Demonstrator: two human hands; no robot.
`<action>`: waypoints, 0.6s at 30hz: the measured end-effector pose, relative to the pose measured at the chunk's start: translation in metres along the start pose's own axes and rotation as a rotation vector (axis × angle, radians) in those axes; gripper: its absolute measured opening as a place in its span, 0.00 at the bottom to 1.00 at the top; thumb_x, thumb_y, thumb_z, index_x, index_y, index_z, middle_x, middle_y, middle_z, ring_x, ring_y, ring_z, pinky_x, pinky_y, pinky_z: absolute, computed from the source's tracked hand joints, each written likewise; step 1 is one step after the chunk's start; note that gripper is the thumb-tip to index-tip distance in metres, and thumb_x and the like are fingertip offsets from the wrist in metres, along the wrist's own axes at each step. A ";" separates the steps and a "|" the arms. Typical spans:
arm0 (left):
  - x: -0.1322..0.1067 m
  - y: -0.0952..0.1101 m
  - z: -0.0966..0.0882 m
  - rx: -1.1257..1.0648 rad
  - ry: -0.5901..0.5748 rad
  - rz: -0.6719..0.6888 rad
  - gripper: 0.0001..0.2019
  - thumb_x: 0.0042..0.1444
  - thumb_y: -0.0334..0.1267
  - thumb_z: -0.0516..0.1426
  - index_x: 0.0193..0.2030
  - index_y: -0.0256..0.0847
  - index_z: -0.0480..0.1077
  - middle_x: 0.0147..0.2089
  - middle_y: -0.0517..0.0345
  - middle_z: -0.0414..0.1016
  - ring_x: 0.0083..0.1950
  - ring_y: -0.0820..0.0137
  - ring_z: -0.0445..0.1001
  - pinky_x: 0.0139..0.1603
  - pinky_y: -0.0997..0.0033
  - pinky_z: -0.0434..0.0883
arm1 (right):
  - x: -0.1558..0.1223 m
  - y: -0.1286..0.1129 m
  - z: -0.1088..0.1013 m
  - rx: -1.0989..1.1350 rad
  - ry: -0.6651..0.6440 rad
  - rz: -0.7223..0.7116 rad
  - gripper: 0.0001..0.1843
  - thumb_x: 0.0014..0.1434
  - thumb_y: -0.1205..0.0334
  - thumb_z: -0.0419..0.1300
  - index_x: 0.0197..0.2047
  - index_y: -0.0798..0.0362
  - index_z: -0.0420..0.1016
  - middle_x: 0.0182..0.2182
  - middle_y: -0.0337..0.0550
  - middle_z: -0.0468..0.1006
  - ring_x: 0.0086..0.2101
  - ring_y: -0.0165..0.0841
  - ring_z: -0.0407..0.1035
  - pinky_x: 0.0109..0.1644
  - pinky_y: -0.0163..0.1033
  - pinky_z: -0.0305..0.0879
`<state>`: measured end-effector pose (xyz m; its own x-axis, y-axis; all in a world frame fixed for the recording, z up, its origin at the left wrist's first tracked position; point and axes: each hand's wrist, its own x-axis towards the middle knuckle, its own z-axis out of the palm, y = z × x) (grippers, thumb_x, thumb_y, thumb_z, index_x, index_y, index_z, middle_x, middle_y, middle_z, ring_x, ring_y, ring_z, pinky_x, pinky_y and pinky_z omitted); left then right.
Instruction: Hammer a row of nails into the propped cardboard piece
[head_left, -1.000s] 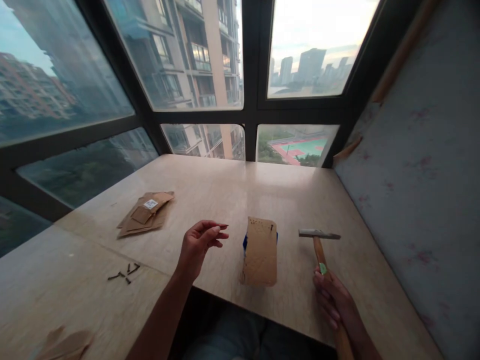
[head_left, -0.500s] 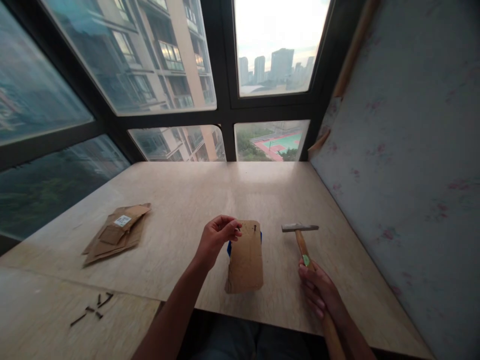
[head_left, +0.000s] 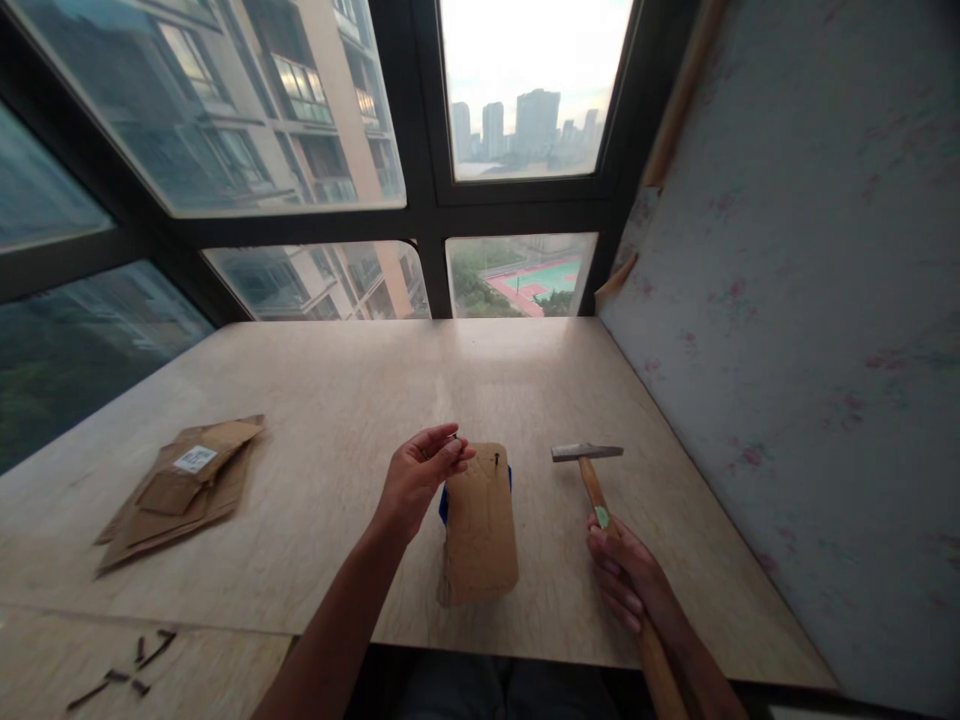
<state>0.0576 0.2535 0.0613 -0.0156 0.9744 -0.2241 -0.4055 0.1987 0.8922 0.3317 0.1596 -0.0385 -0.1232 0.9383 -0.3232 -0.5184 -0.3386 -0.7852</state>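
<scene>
A pale, marble-patterned countertop (head_left: 337, 380) is crossed by a seam. Well left of the grip of the left hand (head_left: 427, 470), flat brown cardboard pieces (head_left: 176, 490) are stacked; past the seam, nearer the wearer, dark nails (head_left: 116, 677) are scattered. Just beside that grip, towards the right hand (head_left: 626, 575), a blue object (head_left: 443, 506) is borne beneath a cardboard sheet (head_left: 481, 530).

A windowed corner, where we look out over a city.
To our left, on the pale tabletop (head_left: 337, 370), we see a loose pile of flat brown packaging (head_left: 221, 485), with a white label (head_left: 196, 459) on its upper piece; beyond the dark window frame (head_left: 424, 215), an apartment block (head_left: 337, 100), hazy towers (head_left: 538, 120) and a green-and-red sports court (head_left: 555, 276); to our right, a floral-patterned wall (head_left: 825, 300) with a peeling brownish strip (head_left: 619, 277) near the frame.
</scene>
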 end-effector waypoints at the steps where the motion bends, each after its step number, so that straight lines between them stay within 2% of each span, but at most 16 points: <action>1: 0.000 0.000 0.000 0.012 0.000 0.015 0.25 0.36 0.40 0.75 0.42 0.33 0.77 0.35 0.52 0.81 0.36 0.68 0.82 0.38 0.72 0.78 | 0.000 0.000 0.000 0.002 0.004 -0.001 0.21 0.55 0.47 0.69 0.41 0.49 0.65 0.20 0.23 0.62 0.09 0.15 0.44 0.05 0.22 0.51; 6: 0.000 0.002 0.001 0.026 -0.016 0.057 0.23 0.37 0.39 0.74 0.41 0.34 0.77 0.35 0.53 0.81 0.35 0.66 0.82 0.34 0.73 0.76 | 0.000 -0.001 0.001 0.004 0.024 -0.015 0.21 0.54 0.48 0.69 0.41 0.49 0.65 0.20 0.23 0.62 0.09 0.15 0.43 0.05 0.22 0.50; 11: 0.000 0.002 0.000 0.002 -0.033 0.064 0.21 0.37 0.38 0.74 0.40 0.35 0.78 0.34 0.55 0.81 0.36 0.66 0.82 0.38 0.71 0.76 | 0.000 -0.002 0.000 0.007 0.017 -0.017 0.21 0.54 0.48 0.70 0.38 0.48 0.64 0.20 0.23 0.63 0.09 0.16 0.43 0.05 0.23 0.50; 18: 0.003 -0.001 -0.001 0.013 -0.033 0.068 0.18 0.37 0.39 0.74 0.35 0.35 0.78 0.31 0.55 0.80 0.34 0.68 0.81 0.36 0.71 0.74 | -0.001 -0.007 0.006 0.017 0.007 -0.023 0.23 0.52 0.48 0.72 0.36 0.49 0.63 0.19 0.23 0.63 0.09 0.15 0.43 0.05 0.22 0.51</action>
<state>0.0572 0.2559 0.0599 -0.0124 0.9886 -0.1498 -0.3928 0.1330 0.9100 0.3302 0.1610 -0.0298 -0.1048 0.9453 -0.3090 -0.5355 -0.3154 -0.7834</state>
